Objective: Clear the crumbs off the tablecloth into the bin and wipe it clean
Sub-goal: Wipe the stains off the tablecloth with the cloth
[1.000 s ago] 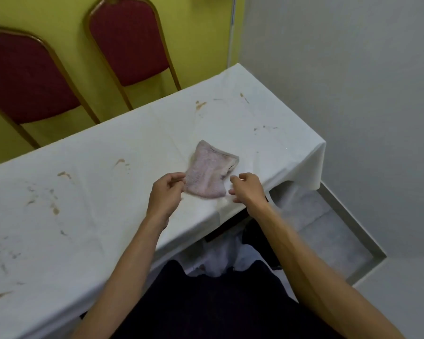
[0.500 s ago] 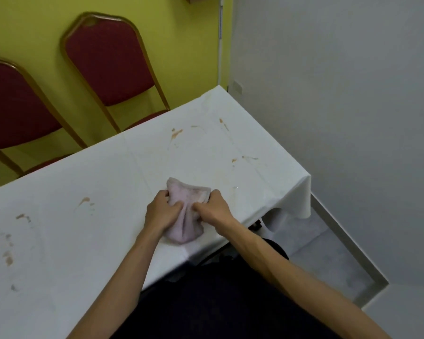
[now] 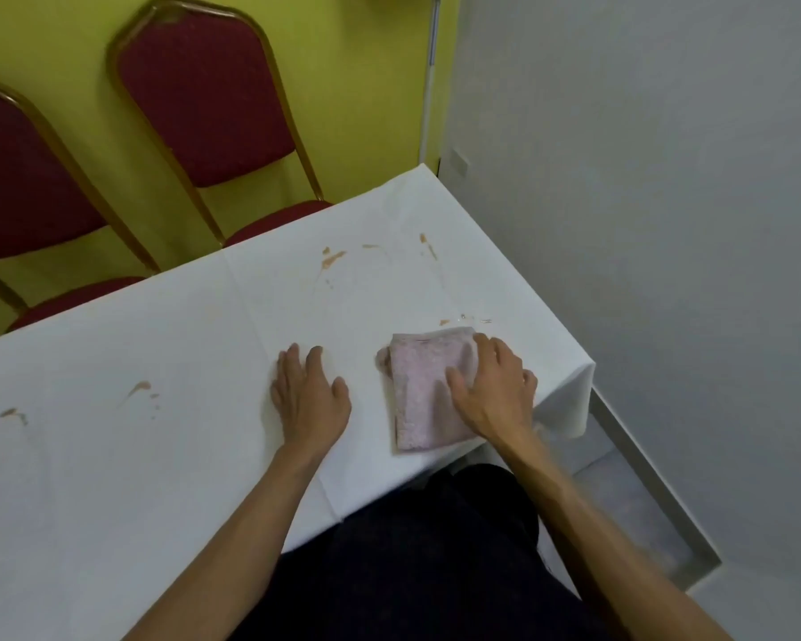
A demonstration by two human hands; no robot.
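Pressing down flat on the folded pink cloth (image 3: 424, 393) with the right hand (image 3: 493, 395), fingers spread over its right half, palm toward the table corner. Resting the left hand (image 3: 308, 397) palm down and open on the bare white tablecloth (image 3: 181, 363), just beside the cloth but not touching it. Lying near the front right corner of the table, that cloth, folded into a rough rectangle, its near edge close to the table's front edge. Showing brown smears (image 3: 331, 259) on the tablecloth beyond the cloth, toward the far edge, and more brown marks (image 3: 139, 390) out to the left, well apart from both hands. Glinting with a small wet patch (image 3: 475, 319) just past the cloth's far edge. Standing behind the table against the yellow wall, two red chairs (image 3: 204, 94) with gold frames. Seeing no bin or other container anywhere in view.
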